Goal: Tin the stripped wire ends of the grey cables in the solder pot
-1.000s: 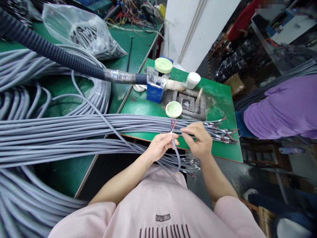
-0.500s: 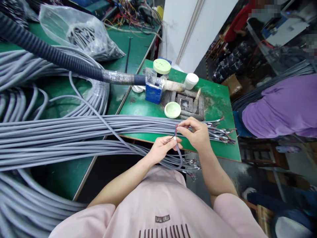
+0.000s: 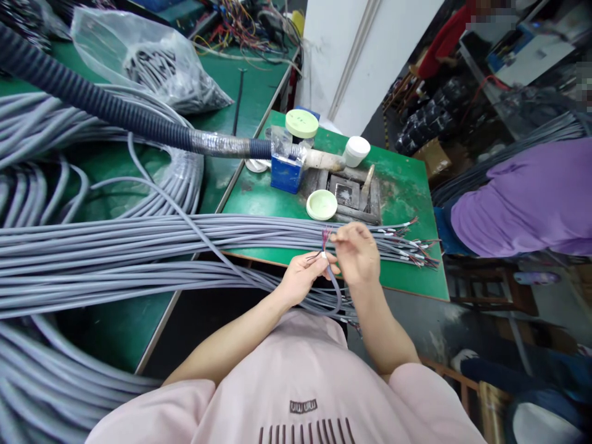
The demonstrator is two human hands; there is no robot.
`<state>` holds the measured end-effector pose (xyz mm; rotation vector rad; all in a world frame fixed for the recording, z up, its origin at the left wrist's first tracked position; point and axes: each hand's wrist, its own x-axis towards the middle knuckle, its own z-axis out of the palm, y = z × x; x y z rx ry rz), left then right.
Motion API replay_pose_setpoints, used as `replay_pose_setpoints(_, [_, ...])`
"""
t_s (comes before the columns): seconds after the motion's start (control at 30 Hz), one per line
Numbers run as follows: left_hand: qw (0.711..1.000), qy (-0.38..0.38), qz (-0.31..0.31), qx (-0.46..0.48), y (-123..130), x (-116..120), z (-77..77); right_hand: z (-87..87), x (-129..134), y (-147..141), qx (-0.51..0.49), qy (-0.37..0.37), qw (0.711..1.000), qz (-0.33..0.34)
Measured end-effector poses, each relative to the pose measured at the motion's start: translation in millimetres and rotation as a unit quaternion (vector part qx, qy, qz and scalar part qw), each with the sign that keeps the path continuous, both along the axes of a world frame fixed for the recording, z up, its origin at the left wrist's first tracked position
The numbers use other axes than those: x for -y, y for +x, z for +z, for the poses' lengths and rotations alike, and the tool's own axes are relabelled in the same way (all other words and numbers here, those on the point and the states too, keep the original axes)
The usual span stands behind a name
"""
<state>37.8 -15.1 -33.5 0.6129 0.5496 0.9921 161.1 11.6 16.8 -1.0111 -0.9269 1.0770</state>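
My left hand [image 3: 303,277] pinches the end of a grey cable [image 3: 335,290] just below its stripped part. Thin red, blue and dark wires [image 3: 325,239] fan upward from the white band at that end. Just right of these wires is my right hand [image 3: 357,250], its fingers curled together; whether a wire is between the fingertips is too small to tell. Behind both hands, a long bundle of grey cables [image 3: 259,229] crosses the green table [image 3: 411,179], with stripped, coloured ends [image 3: 416,253] at the right.
A blue box [image 3: 285,174] supports a ribbed hose [image 3: 139,120]. Near it are a pale green dish [image 3: 322,205], a white tub [image 3: 357,151] and a dark tray with a brush [image 3: 367,185]. More cable coils lie left. A person in purple [image 3: 527,197] is at the right.
My right hand has turned and drawn slightly away from the wires, which now spread more visibly. My left hand has barely moved and still holds the cable.
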Motion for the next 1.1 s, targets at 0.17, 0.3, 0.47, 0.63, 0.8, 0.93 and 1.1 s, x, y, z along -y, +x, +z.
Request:
replay_pose_setpoints(0.17, [0.995, -0.082, 0.017, 0.059, -6.1, -5.6, 7.3, 3.2, 5.7, 22.3, 0.24, 0.189, 0.951, -0.043])
replay_pose_setpoints(0.3, [0.988, -0.102, 0.032, 0.111, -8.8, -15.0, 15.0, -3.8, 23.5, 29.8, 0.525, 0.324, 0.779, 0.111])
replay_pose_setpoints(0.47, [0.997, -0.025, 0.019, 0.068, -7.9, -10.4, 26.7, 6.6, 17.9, 34.4, 0.559, 0.385, 0.729, 0.092])
replay_pose_setpoints(0.63, [0.936, 0.332, 0.031, -0.112, -26.1, 10.2, 53.3, 41.9, -18.7, 52.4, 0.475, 0.301, 0.817, -0.125])
replay_pose_setpoints(0.8, [0.809, 0.552, -0.195, -0.054, -26.5, 20.3, 54.9, 43.7, -63.6, 52.7, 0.438, 0.212, 0.868, -0.098])
replay_pose_setpoints(0.93, [0.752, 0.6, -0.06, -0.265, -9.1, 10.1, 16.2, 29.1, -87.8, 43.5, 0.435, 0.19, 0.88, -0.033])
replay_pose_setpoints(1.1, [0.674, 0.613, -0.002, -0.413, -0.3, -5.5, -23.8, 18.3, -97.3, 38.6, 0.428, 0.17, 0.888, -0.013])
